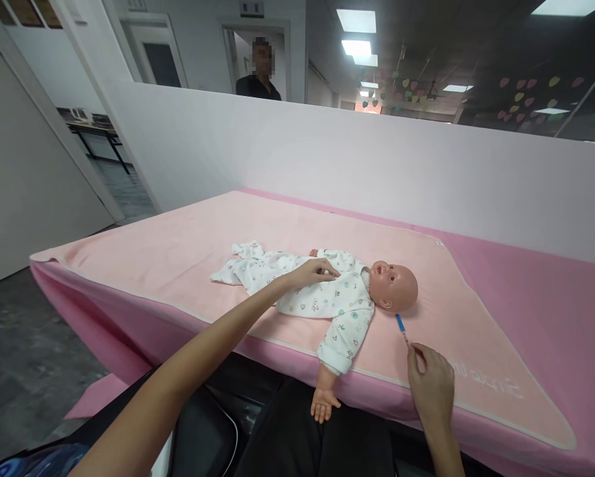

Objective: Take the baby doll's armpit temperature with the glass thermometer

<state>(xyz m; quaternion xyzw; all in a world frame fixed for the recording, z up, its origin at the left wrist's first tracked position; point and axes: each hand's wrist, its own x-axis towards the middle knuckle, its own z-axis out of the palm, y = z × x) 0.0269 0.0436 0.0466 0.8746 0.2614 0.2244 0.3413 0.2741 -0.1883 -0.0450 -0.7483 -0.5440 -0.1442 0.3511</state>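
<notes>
A baby doll [322, 301] in a white printed outfit lies on its back on the pink-covered table, its head [397, 286] to the right. One doll arm hangs over the near edge. My left hand [315, 273] rests on the doll's chest and belly, fingers loosely bent and a gap showing between thumb and fingers. To the right, below the doll's head, my right hand [431, 377] pinches a thin stick with a blue end [401, 324] between thumb and fingertips. The blue end points up toward the head, close to it; whether they touch I cannot tell.
A peach blanket [178, 245] lies over the pink cloth [540, 285]. Behind the table rises a white partition [377, 159], with a person [258, 86] beyond it. A black seat [203, 430] is below the near edge.
</notes>
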